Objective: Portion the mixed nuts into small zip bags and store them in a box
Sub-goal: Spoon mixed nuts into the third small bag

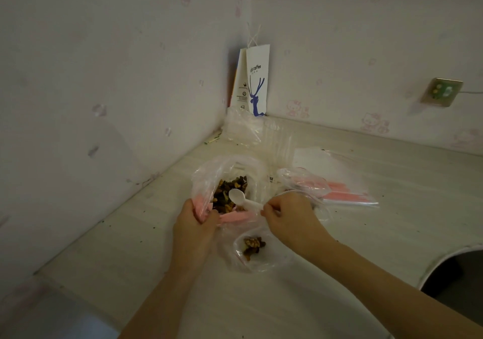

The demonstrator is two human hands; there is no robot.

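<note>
Head view: the left hand (194, 221) curls its fingers round the pink zip edge of the large bag (209, 171), holding its mouth open, with the mixed nuts (227, 195) just beyond its fingertips. The right hand (288, 215) pinches the handle of a white spoon (239, 196), whose bowl lies over those nuts. Below both hands, between the wrists, a small zip bag (271, 260) with a few nuts lies on the table (392, 221). Empty zip bags (339, 189) lie just beyond the right hand.

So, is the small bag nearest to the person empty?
No, the small bag holds a little heap of nuts, which shows through its clear plastic.
</note>
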